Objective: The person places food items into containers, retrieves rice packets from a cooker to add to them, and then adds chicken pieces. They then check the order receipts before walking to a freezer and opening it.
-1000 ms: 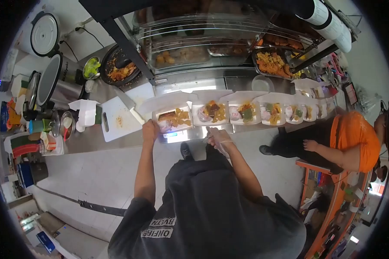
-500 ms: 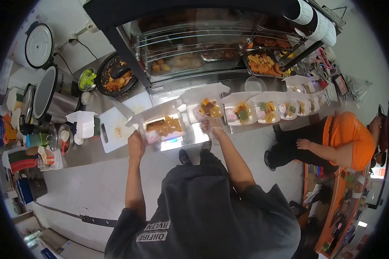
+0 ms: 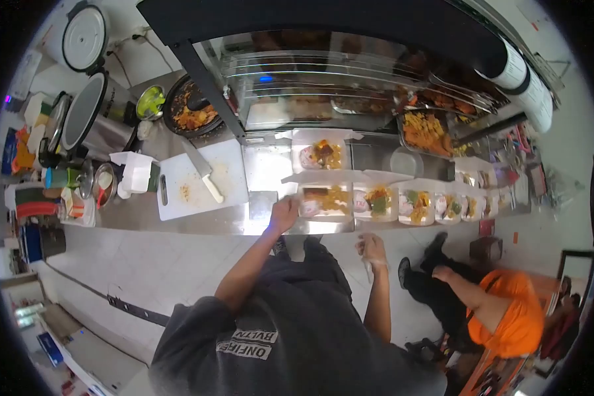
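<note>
My left hand point(image 3: 284, 214) is at the left side of an open food box point(image 3: 325, 200) on the steel counter, its fingers against the box's edge. My right hand point(image 3: 372, 251), in what looks like a clear glove, hangs over the counter's front edge with its fingers loosely curled; whether it holds anything is too blurred to tell. Behind the first box stands another open box point(image 3: 323, 157) with food and a round wrapped item. To the right, a box point(image 3: 375, 202) with green and orange food heads a row of several filled boxes.
A white cutting board point(image 3: 203, 181) bears a knife point(image 3: 211, 187) left of the boxes. Behind it is a black pan point(image 3: 192, 109) of food. A glass display case point(image 3: 297, 72) spans the back. A person in orange point(image 3: 508, 313) is at the lower right.
One box now stands behind, and the box at my left hand has moved right into the row. My right hand has moved off the boxes, toward my body. The knife now shows fully.
</note>
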`<state>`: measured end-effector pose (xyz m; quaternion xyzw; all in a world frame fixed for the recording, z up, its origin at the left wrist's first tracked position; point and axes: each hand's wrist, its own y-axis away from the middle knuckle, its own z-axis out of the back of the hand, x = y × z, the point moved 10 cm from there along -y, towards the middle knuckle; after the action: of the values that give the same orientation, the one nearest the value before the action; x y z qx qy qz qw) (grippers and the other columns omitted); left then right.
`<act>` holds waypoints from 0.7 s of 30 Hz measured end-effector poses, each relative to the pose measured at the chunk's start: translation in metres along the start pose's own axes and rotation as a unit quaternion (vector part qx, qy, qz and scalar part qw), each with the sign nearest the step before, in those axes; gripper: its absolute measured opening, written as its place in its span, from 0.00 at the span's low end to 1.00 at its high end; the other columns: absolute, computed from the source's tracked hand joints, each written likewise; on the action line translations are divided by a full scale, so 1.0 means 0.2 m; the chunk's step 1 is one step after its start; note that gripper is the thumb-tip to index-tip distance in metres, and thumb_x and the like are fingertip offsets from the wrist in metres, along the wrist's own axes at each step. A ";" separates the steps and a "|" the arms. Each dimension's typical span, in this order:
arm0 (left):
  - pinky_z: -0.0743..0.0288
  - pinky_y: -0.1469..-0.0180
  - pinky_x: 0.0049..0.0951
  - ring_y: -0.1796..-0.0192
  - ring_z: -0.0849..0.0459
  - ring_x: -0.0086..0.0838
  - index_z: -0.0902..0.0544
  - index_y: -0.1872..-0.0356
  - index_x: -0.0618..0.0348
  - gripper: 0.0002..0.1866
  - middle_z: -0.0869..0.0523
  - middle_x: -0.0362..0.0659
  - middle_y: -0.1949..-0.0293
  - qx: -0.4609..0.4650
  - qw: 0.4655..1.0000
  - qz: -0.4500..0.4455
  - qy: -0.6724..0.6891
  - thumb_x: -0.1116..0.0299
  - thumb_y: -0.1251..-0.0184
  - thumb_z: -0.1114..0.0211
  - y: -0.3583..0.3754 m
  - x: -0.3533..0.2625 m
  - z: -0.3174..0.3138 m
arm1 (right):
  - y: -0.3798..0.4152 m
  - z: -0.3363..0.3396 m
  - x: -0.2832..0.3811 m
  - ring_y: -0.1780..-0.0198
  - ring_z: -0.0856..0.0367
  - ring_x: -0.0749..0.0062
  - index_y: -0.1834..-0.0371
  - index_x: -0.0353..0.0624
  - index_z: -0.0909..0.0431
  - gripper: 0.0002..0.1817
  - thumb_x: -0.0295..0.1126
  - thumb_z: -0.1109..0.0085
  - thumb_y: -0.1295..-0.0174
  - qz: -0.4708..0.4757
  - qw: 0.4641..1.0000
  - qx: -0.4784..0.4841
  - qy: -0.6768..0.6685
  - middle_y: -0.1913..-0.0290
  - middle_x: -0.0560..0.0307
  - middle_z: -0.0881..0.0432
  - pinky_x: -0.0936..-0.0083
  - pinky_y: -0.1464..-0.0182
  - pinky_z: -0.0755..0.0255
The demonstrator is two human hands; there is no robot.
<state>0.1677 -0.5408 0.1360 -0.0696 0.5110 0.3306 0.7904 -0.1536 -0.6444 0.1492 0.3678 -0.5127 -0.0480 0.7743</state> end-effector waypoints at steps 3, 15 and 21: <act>0.22 0.54 0.36 0.58 0.14 0.44 0.21 0.53 0.67 0.23 0.15 0.58 0.64 0.019 0.999 0.041 -0.004 0.53 0.31 0.45 0.05 -0.08 0.10 | 0.01 -0.05 -0.06 0.81 0.27 0.76 0.60 0.35 0.21 0.18 0.40 0.54 0.32 -0.009 0.995 0.079 0.052 0.77 0.52 0.19 0.78 0.78 0.34; 0.22 0.62 0.37 0.69 0.14 0.42 0.18 0.63 0.66 0.16 0.14 0.52 0.70 -0.387 0.901 0.167 -0.098 0.60 0.32 0.43 0.35 0.76 1.90 | 0.03 -0.85 0.25 0.79 0.25 0.79 0.61 0.40 0.21 0.21 0.49 0.51 0.32 0.010 0.876 0.385 0.290 0.76 0.57 0.18 0.80 0.78 0.32; 0.24 0.54 0.44 0.59 0.19 0.52 0.20 0.58 0.66 0.22 0.18 0.57 0.64 -0.388 0.857 -0.012 -0.340 0.53 0.36 0.38 -0.01 0.63 2.41 | 0.13 -1.48 0.50 0.76 0.23 0.79 0.63 0.41 0.21 0.20 0.49 0.50 0.32 0.111 0.850 0.413 0.307 0.76 0.58 0.19 0.79 0.75 0.31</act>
<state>0.5692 -0.2705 0.2544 -0.2604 0.0400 0.4959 0.8275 0.1303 -0.5173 0.1806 0.5903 -0.2589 0.3697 0.6692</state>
